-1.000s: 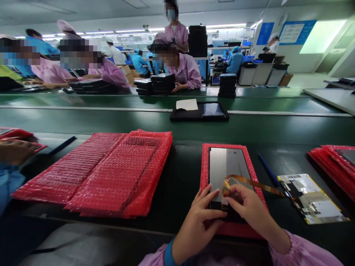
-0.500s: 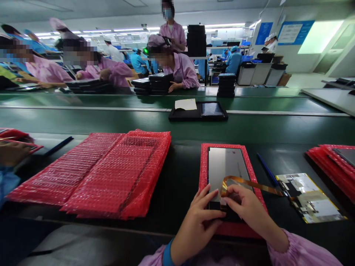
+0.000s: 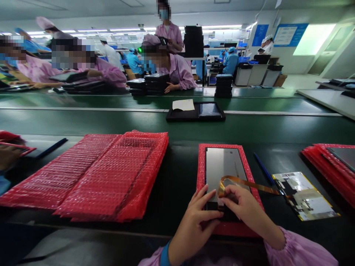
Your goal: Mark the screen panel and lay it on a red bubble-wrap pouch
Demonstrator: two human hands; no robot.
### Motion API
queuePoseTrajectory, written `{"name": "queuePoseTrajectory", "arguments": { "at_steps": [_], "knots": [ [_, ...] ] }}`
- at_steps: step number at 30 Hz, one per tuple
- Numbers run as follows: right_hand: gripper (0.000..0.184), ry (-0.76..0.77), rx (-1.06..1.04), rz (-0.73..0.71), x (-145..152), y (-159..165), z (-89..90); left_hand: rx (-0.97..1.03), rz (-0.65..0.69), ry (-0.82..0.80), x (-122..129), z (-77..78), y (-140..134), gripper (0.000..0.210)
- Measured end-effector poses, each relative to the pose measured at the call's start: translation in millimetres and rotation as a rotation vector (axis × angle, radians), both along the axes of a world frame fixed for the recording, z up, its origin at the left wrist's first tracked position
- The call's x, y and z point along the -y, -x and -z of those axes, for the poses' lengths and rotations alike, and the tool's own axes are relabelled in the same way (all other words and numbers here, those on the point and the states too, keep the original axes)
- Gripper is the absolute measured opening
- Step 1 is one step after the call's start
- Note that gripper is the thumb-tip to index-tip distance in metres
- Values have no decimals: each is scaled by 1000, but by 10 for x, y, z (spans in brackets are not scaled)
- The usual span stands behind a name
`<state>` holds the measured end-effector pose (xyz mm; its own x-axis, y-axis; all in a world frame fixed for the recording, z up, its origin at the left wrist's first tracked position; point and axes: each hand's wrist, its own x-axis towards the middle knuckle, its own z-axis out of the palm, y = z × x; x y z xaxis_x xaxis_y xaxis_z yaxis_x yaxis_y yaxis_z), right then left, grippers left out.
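Note:
A display panel point(image 3: 225, 159) with a silvery back lies on a red bubble-wrap pouch point(image 3: 200, 157) in front of me. My left hand point(image 3: 194, 218) rests on the panel's near left part, fingers spread, fingertips close to the cable's end. With thumb and fingers pinched, my right hand point(image 3: 244, 207) holds an orange flat flex cable point(image 3: 244, 181) by its end, low over the panel's dark near edge. The cable loops up and runs right to a small circuit board point(image 3: 310, 197) with silver and yellow-edged parts, flat on the table. Exactly where the cable's end meets the panel is hidden.
Red bubble-wrap pouches point(image 3: 111, 177) are stacked at left, more point(image 3: 316, 162) at far right. A blue pen point(image 3: 263, 168) lies beside the board. Across the green belt point(image 3: 124, 122) sits a black tray point(image 3: 180, 116). Co-workers in pink sit opposite; another person's hand point(image 3: 9, 157) shows at far left.
The whole view has shifted slightly, so things sit a little further left. Both my hands keep nearly the same pose at the cable's end. A co-worker opposite has lifted a dark flat item.

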<state>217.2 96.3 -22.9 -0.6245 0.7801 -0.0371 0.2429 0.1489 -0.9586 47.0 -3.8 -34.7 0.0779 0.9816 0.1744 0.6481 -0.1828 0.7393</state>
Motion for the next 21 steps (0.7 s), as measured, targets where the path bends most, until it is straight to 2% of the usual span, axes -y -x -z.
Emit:
{"name": "queuePoseTrajectory", "arguments": {
  "at_steps": [7,10,15,21],
  "knots": [
    [19,-34,19,-5,-13,-18,90,-458,22,-371,87,42,-11,42],
    [20,-47,24,-7,-10,-26,125,-617,6,-429,121,21,-17,50],
    [19,-92,22,-2,4,-17,123,-724,-2,-307,127,-23,-18,61],
    [19,-240,13,66,63,-26,132,-550,36,-66,87,-48,3,62]
  ]
}}
